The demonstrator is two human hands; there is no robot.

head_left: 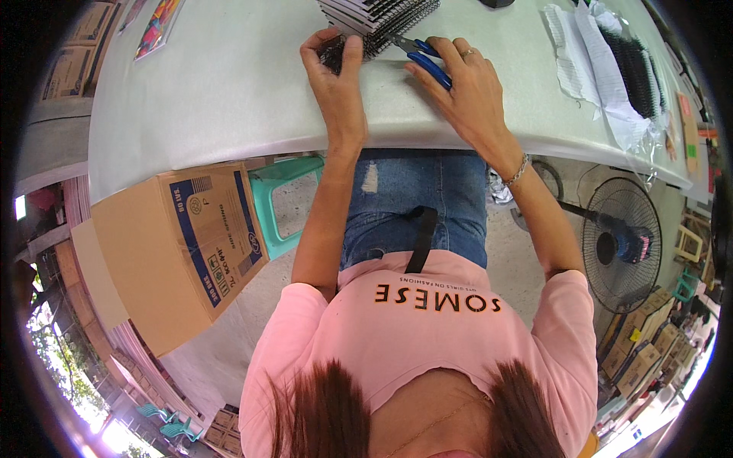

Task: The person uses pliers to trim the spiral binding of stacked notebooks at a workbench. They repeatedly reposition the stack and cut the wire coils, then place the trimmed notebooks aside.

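- Cardboard box (179,248) with blue printed panels sits at the far left, below the tabletop (229,91) edge, partly in front of a teal plastic stool (282,195).
- Colourful printed sheet (156,27) lies on the pale tabletop's upper left, well apart from the work.
- Left hand (336,76) rests on the tabletop, thumb and fingertips pinched shut on the black spiral binding (334,52) at the near end of a stack of wire-bound notebooks (378,17).
- The stack lies at the tabletop's far edge, tilted, its wire coils facing the person.
- Right hand (462,84), with a ring and a bracelet at the wrist, is closed around blue-handled pliers (420,55), whose tip points left and meets the coils just beside the left fingertips.
- Crumpled white paper (592,61) holding loose black binding coils (634,65) lies at the right of the tabletop.
- Standing fan (622,244) sits on the floor below, at right, near stacked cartons (645,336).
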